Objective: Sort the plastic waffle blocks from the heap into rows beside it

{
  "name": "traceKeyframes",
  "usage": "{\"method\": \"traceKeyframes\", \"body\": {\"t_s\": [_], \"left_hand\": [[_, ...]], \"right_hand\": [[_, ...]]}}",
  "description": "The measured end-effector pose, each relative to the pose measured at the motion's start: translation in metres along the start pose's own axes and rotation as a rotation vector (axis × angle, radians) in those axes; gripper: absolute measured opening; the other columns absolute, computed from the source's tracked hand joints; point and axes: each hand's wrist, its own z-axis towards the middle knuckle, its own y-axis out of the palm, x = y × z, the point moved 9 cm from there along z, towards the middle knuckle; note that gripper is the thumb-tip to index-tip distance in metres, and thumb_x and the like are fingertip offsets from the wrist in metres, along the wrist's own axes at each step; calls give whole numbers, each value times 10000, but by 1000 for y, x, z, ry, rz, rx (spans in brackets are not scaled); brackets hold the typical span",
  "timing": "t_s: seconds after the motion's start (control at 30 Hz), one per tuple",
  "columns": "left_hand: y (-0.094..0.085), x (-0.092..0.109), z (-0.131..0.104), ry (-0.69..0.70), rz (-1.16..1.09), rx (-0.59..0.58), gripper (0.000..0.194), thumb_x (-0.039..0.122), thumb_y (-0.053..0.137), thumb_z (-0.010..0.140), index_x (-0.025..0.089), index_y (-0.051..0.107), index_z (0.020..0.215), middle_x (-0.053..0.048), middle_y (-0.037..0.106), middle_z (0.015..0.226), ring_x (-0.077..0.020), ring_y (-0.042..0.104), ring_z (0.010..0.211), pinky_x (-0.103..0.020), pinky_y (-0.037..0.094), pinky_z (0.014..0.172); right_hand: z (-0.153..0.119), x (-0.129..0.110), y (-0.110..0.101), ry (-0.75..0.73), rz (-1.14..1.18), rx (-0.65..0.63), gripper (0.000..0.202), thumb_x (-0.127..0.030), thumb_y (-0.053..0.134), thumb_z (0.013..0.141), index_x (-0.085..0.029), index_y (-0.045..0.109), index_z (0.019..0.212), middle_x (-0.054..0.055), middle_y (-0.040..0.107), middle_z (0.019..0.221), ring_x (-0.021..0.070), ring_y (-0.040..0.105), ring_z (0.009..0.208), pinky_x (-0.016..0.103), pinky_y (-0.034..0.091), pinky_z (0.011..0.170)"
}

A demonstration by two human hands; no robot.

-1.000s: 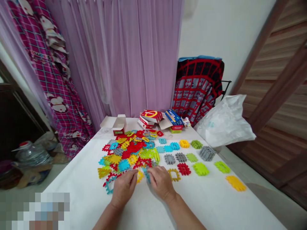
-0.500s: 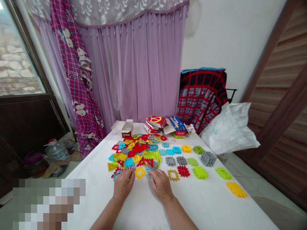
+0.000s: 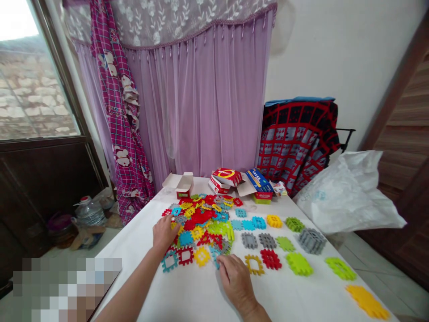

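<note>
A pile of red, yellow, blue, green and grey toothed plastic pieces (image 3: 197,217) lies on the white table (image 3: 187,295). My left hand (image 3: 164,233) reaches over the pile's left side, fingers apart, near yellow pieces. My right hand (image 3: 234,277) is at the pile's front edge, fingers closed at the end of a light blue piece (image 3: 215,256). Between the hands lie a blue frame (image 3: 170,260), a red frame (image 3: 185,256) and a yellow piece (image 3: 202,256). To the right, an ochre frame (image 3: 254,264) and a red stack (image 3: 271,259) lie flat.
Sorted pieces, including a grey stack (image 3: 311,241) and a yellow one (image 3: 368,302), cover the table's right side. Open boxes (image 3: 226,179) stand at the back. A white bag (image 3: 348,192) hangs over the right edge.
My left hand has moved forward and left onto the pile, its fingers now apart, uncovering the blue and red frames. The head view has shifted; my right hand stays by the light blue piece.
</note>
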Motion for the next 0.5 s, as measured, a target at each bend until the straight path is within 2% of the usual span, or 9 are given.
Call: {"method": "traceKeyframes", "body": {"t_s": [0.1,0.23,0.4,0.5], "left_hand": [[12,-7,16,-57,39,-90,495,403,595,813,170,606,1249,-175,672,1249,-346,597,1186,-492,432,966],[22,-10,22,-73,37,-163,414,419,580,815,225,661,1172,-134,732,1134,-317,630,1130,-466,421,959],[15,-13,22,-56,-54,-150,325,402,580,812,239,709,1062,-112,745,1088,-312,629,1111,-464,406,975],[7,-14,21,-51,-164,-112,317,418,527,851,251,700,1057,-82,735,1117,-277,624,1114,-415,421,970]], "right_hand": [[-1,2,0,11,14,-1,222,-102,448,868,-237,621,902,5,674,741,163,625,676,264,471,624],[-2,5,1,44,25,-7,222,-105,452,863,-242,626,883,0,671,727,161,627,660,265,479,610],[-2,5,4,55,35,-34,238,-106,447,854,-244,639,875,2,677,723,158,637,663,262,486,610],[-3,7,5,67,38,-32,243,-111,441,857,-243,644,874,8,683,727,160,642,661,266,491,614]]}}
